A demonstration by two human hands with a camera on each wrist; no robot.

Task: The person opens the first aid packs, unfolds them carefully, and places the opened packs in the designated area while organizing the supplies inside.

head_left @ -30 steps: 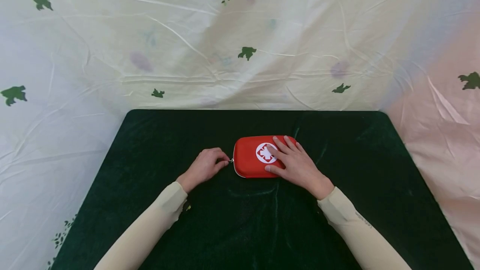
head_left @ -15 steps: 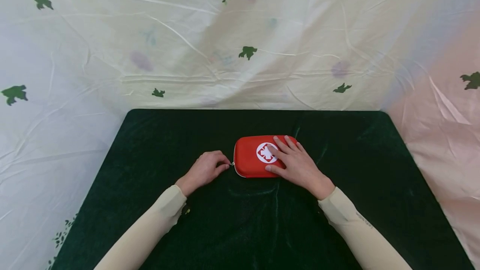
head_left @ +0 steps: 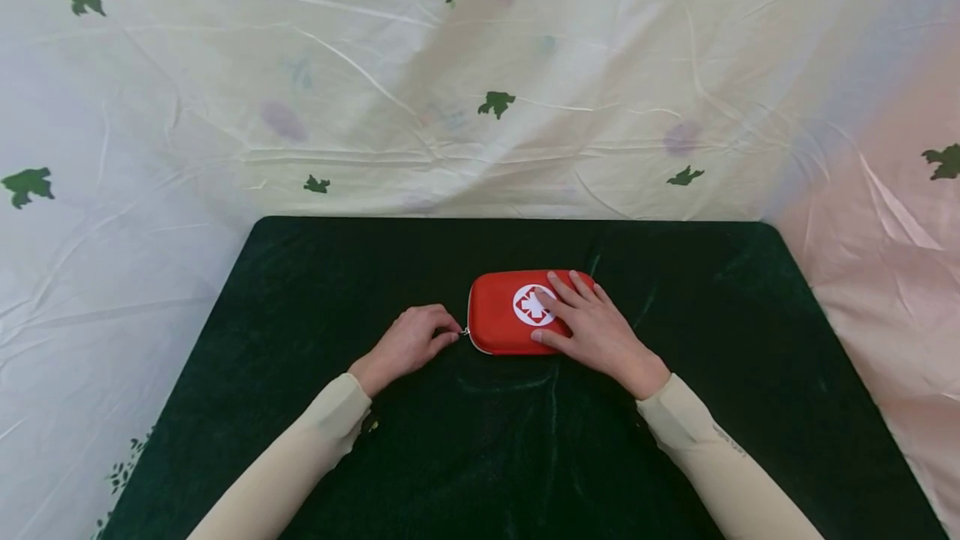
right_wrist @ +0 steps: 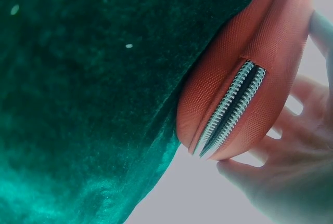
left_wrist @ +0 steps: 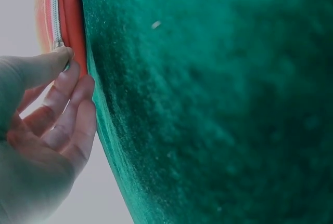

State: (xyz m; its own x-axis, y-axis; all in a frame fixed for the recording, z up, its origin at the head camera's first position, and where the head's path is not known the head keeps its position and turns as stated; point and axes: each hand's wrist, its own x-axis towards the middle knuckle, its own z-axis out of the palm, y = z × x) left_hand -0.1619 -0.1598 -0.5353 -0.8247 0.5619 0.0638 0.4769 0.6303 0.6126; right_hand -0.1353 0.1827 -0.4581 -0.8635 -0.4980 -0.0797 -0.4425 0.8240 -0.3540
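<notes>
A red first-aid case (head_left: 493,315) with a white cross emblem lies flat on the dark green table. At its left end, my left hand (head_left: 408,340) pinches the zipper pull (head_left: 464,332) between thumb and index finger. Meshed silver teeth (left_wrist: 55,13) run up from the slider in the left wrist view. My right hand (head_left: 592,327) rests on the right part of the lid with its fingers spread, covering part of the emblem. The right wrist view shows the zipper teeth (right_wrist: 229,107) parted at that end of the case. The case's inside is hidden.
The velvety green tablecloth (head_left: 375,261) covers the table on all sides of the case. Pale printed fabric (head_left: 420,107) hangs behind the table's back edge and along both sides. Tiny pale specks (right_wrist: 129,45) lie on the cloth.
My left hand has moved slightly toward me along the case's left end, taking the zipper pull with it. My right hand and the case have stayed in place.
</notes>
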